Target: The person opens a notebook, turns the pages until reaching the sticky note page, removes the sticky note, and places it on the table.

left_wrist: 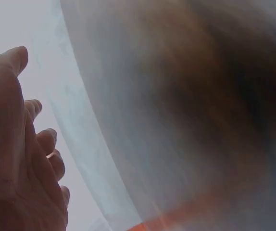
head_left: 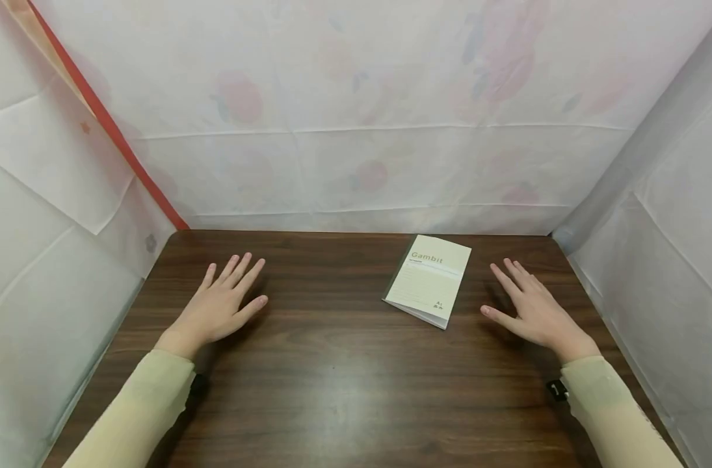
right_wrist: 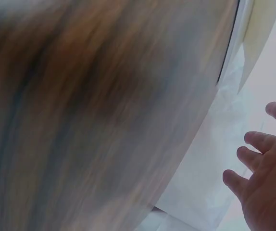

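Both hands are lying flat, fingers straight, holding nothing. The right hand is resting near the booklet, at its 3 o'clock; the left hand is sitting well apart at 9 o'clock. Blurred wrist views are probably showing the table.

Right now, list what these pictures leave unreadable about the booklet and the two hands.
- Booklet: in the head view the small print under its title is too small to read.
- Left hand: the left wrist view cuts it off at the edge; table blurred.
- Right hand: the right wrist view crops it; table smeared by blur.
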